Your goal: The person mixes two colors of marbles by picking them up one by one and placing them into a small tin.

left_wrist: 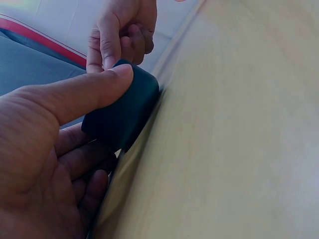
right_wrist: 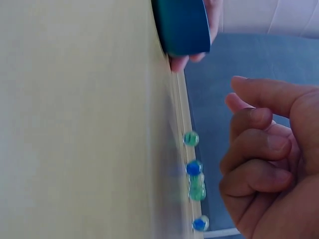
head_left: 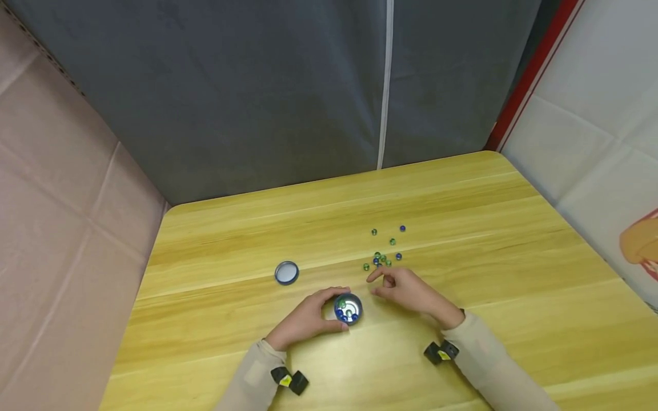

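Note:
My left hand (head_left: 311, 317) grips a small round blue tin (left_wrist: 127, 107) by its side, thumb and fingers around opposite edges. The tin stands uncovered on the table, and several green and blue glass marbles (head_left: 349, 313) lie on its shiny bottom. To the right of it, my right hand (head_left: 408, 291) hovers low over the table with nothing in it. Its thumb and index finger are spread apart, while the other fingers (right_wrist: 251, 149) curl in. Just beyond its fingertips lies a loose group of green and blue marbles (head_left: 382, 258).
A round blue-rimmed lid (head_left: 287, 273) lies on the wooden table (head_left: 216, 319), left of and behind the tin. Some marbles are scattered farther back, among them a blue marble (head_left: 402, 228). A dark grey curtain (head_left: 257, 103) hangs behind the table's far edge.

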`<state>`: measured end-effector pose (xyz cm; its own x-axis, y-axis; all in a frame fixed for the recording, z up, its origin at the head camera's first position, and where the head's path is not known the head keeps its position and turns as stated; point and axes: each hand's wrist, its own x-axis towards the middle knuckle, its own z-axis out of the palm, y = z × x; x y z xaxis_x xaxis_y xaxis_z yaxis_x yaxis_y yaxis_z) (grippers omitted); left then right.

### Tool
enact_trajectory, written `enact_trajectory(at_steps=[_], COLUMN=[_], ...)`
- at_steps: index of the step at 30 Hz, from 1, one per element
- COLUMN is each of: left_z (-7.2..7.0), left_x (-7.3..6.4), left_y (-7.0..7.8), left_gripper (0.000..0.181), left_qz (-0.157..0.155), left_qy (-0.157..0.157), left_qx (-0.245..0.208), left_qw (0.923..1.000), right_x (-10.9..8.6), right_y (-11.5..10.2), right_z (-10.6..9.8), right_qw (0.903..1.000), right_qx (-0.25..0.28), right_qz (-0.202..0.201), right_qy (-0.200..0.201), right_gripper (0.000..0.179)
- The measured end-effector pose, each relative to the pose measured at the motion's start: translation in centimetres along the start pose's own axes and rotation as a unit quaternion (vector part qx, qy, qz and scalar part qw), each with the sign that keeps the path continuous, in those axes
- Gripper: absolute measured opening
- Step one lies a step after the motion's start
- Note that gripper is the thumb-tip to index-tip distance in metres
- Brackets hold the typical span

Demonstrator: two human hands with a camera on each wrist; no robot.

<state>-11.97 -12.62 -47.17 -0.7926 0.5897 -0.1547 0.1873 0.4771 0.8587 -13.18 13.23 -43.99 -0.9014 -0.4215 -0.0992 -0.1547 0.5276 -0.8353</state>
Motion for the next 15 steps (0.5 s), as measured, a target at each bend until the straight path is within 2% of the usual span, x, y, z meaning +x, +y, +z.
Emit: enact_trajectory(at_steps=[12,15], left_z=[0.0,0.0], left_x=[0.0,-0.1], left_y=[0.2,0.2], left_gripper=[0.069,0.069], left_qz=[0.000,-0.002], left_qy=[-0.002,-0.002], left_qx=[-0.003,-0.003], left_qw=[1.0000,1.0000], right_x=[0.3,0.3], right_y=[1.4,1.7], right_z=[-2.0,-2.5], right_qw=[0.9953,0.9953], right_qx=[0.059,0.055], right_qz=[0.066,0.062], right_qy=[0.040,0.050], right_gripper=[0.025,0.024])
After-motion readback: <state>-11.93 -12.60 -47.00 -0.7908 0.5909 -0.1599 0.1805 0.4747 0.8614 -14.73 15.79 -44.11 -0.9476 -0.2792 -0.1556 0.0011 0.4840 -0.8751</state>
